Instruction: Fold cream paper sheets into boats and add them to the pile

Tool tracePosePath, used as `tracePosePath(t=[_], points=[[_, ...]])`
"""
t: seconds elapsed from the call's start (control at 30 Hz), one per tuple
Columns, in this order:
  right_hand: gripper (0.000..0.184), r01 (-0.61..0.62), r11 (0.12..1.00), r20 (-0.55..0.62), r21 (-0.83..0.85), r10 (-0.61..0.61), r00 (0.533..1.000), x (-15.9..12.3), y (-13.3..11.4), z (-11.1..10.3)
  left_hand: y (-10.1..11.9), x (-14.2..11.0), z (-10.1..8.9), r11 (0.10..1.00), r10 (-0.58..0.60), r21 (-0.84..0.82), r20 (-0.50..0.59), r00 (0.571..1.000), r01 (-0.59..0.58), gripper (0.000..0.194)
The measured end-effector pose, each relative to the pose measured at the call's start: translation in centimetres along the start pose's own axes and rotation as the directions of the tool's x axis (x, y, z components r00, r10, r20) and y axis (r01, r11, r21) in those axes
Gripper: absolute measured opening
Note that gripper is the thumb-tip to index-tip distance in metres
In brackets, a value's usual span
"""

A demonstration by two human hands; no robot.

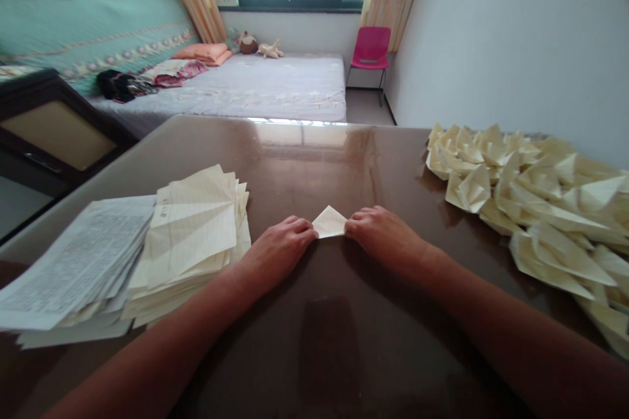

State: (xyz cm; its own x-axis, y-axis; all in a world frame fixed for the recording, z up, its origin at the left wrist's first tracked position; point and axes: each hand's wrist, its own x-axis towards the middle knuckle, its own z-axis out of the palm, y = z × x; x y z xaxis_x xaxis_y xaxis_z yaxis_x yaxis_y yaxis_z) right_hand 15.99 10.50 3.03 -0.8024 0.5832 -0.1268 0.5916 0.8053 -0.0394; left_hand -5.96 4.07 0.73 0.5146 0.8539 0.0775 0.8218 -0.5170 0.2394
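Note:
A small piece of folded cream paper is at the middle of the brown table, its peak pointing away from me. My left hand is closed on its left corner, thumb and fingers pinched together. On the opposite side, my right hand pinches the right corner the same way. The fingertips cover both ends of the paper, so only its middle shows. Left of my left hand lies a stack of cream lined sheets with creases across the top one.
White printed sheets lie at the far left of the glossy table. A heap of folded paper boats covers the right side by the wall. Beyond the table are a bed, a pink chair and a dark cabinet.

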Motion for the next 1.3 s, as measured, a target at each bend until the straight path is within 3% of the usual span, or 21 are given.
tracePosePath(t=[0.2, 0.33, 0.53, 1.03, 1.3], points=[[0.032, -0.048, 0.994, -0.062, 0.101, 0.054, 0.997, 0.8, 1.3, 1.3, -1.1, 0.8, 1.1, 0.947, -0.232, -0.261, -0.14, 0.963, 0.19, 0.024], [0.03, -0.1, 0.985, -0.083, 0.138, 0.112, 0.99, 1.2, 1.4, 2.1, -0.7, 1.0, 1.6, 0.944, -0.283, -0.224, -0.171, 0.944, 0.243, 0.025], [0.022, -0.15, 0.966, -0.09, 0.212, 0.172, 0.981, 1.4, 1.8, 2.6, -0.3, 1.1, 1.6, 0.961, -0.258, -0.149, -0.162, 0.953, 0.235, 0.026], [0.018, -0.175, 0.964, -0.084, 0.198, 0.195, 0.977, 1.6, 1.6, 2.5, -0.5, 1.3, 2.0, 0.964, -0.263, -0.08, -0.114, 0.958, 0.255, 0.036], [0.018, -0.171, 0.967, -0.077, 0.189, 0.188, 0.979, 1.7, 1.7, 2.6, 0.9, 0.9, 1.9, 0.959, -0.127, 0.246, -0.078, 0.989, 0.143, 0.044]])
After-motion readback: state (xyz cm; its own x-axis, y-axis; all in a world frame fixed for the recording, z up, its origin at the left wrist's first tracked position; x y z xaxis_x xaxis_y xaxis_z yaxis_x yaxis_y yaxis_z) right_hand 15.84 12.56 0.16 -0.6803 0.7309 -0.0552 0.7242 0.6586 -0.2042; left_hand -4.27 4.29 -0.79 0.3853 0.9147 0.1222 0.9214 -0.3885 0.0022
